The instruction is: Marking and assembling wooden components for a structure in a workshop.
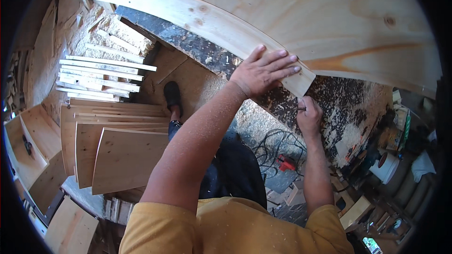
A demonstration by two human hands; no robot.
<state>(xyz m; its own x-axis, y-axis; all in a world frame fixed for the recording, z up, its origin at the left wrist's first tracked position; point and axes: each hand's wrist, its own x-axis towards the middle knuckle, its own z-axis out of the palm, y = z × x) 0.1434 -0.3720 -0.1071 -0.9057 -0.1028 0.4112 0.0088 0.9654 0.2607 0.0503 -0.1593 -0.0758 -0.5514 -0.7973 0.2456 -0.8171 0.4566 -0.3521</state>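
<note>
The strip [188,11], long, pale and curved, lies on the table [336,99], its narrow left end jutting past the table's left corner and its square right end lying inside the near edge. A broad panel [310,14] lies against its far side; whether the two overlap, I cannot tell. The left hand [266,71] is flat on the strip close to its right end, palm down, fingers spread, pressing rather than gripping. Just beside that end, over the table's near edge, the right hand [309,115] is curled closed around a thin dark rod [301,108]; whether its tip touches the strip is hidden. Shavings [362,106] cover much of the table's right part.

Beyond the table's near edge, slats [101,73] lie piled at the left, with curved boards [132,160] standing in a row next to them. A red tool [285,162] lies on the floor below that edge, near cables.
</note>
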